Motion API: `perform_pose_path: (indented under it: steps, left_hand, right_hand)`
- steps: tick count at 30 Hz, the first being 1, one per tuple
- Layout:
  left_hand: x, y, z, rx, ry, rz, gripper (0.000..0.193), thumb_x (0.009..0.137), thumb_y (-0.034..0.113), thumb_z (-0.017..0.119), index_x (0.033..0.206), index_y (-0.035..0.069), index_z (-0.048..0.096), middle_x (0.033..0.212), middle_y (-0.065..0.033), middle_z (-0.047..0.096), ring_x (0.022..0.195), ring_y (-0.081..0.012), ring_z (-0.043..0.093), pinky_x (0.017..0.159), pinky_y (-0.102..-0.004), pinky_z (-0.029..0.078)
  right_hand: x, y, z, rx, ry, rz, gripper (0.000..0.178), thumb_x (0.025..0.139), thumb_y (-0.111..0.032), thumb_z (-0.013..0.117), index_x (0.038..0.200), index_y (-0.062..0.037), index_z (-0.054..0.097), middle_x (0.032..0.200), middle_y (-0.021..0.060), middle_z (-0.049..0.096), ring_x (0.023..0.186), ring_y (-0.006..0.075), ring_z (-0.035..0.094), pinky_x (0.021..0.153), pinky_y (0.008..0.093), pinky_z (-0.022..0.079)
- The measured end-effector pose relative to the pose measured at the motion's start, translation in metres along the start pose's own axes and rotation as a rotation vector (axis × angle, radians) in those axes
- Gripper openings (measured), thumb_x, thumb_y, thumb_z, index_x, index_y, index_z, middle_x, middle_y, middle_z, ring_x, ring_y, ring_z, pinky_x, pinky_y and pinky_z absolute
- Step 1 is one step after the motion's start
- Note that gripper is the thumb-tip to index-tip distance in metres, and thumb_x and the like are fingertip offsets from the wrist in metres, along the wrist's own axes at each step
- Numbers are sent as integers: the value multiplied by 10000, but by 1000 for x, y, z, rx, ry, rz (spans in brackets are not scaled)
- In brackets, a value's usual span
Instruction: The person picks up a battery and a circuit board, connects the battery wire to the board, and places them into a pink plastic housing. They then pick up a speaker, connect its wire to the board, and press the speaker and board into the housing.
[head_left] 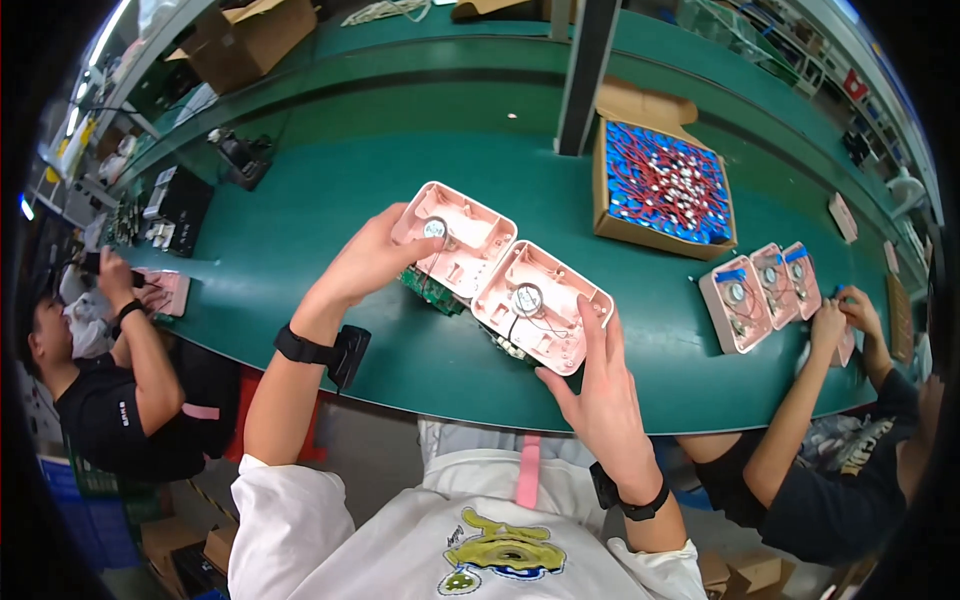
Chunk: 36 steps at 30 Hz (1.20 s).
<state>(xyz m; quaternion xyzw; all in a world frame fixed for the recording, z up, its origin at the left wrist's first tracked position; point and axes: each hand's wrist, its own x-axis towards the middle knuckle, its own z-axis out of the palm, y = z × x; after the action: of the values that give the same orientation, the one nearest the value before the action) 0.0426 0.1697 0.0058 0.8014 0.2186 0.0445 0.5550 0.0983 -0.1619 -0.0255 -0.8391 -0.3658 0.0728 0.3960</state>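
Observation:
My left hand (362, 258) grips a pink plastic housing (474, 238) by its left side, thumb over the rim near a small round speaker (434, 229). Beside it, my right hand (604, 402) holds a second pink housing (556, 322) at its right end, fingers along the edge. Another round speaker (527, 299) with thin dark wires sits inside that one. Both shells face up with their open sides showing, and their neighbouring ends touch or nearly touch. Green circuit boards (430, 290) lie partly hidden beneath them on the green table (330, 190).
A cardboard box (655, 238) holds many blue wrapped cells (650, 150) with red wires. Several pink housings (735, 328) stand in a row at right, near a co-worker's hands (838, 318). Another person (125, 350) works at left. A metal post (588, 80) rises behind.

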Motion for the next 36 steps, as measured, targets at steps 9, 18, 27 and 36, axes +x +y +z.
perform_pose_path:
  steps: [9,18,27,36]
  left_hand:
    - [4,6,20,563,404,320,610,970,290,792,1402,-77,564,1391,-245,633,1315,-366,605,1128,-431,461]
    - [-105,72,148,320,-9,713,519,768,-23,824,1262,4,665,1319,-189,598,1225,-405,600,1043,-455,510]
    - [-76,53,241,432,-51,697,423,790,-81,757,1195,-18,654,1233,-180,591,1146,-385,617,939,-454,547]
    - [-71,41,264,293,-57,690,372,822,-99,707,1183,-34,645,1172,-181,633,1055,-377,653,876,-447,566]
  right_hand:
    - [-3,21,-25,-190,259,-170,800,665,-161,965,1335,-63,538,1519,286,434,1439,491,440,1141,537,421]
    - [-67,55,-53,-132,499,121,789,625,-184,983,1258,-64,526,1387,220,492,1299,409,511,1085,486,443]
    - [-95,66,-41,-324,467,301,877,612,-244,1009,1305,-58,505,1332,210,485,1238,394,501,1022,499,454]
    - [-115,57,-58,-433,307,319,950,708,-416,974,1446,-53,500,1364,234,501,1255,408,505,1046,507,434]
